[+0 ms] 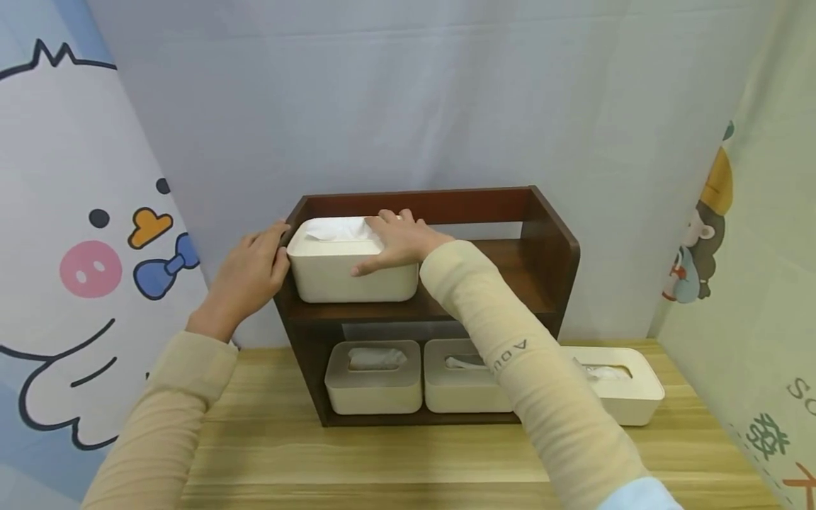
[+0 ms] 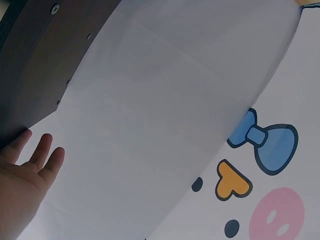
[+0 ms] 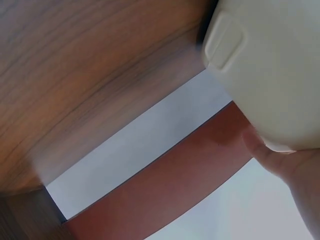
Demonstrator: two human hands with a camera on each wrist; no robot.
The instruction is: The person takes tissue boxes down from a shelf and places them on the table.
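Note:
A cream tissue box (image 1: 357, 276) with white tissue at its slot stands on the upper tier of a dark brown wooden shelf (image 1: 554, 255), at the left end. My right hand (image 1: 401, 241) holds this box from above, thumb down its front and fingertips over the back edge. In the right wrist view a finger touches the rim of the tissue box (image 3: 280, 75). My left hand (image 1: 251, 265) lies against the shelf's left side panel, close to the box's left end. Three spread, fairly straight fingers of the left hand (image 2: 30, 170) show beside the dark panel (image 2: 45, 65).
On the lower tier sit two similar tissue boxes (image 1: 372, 397) (image 1: 465, 389), the second partly behind my right sleeve. Another tissue box (image 1: 627, 397) stands on the wood-grain table (image 1: 382, 464), right of the shelf. A pale curtain (image 1: 446, 99) hangs behind, with printed cartoon panels at both sides.

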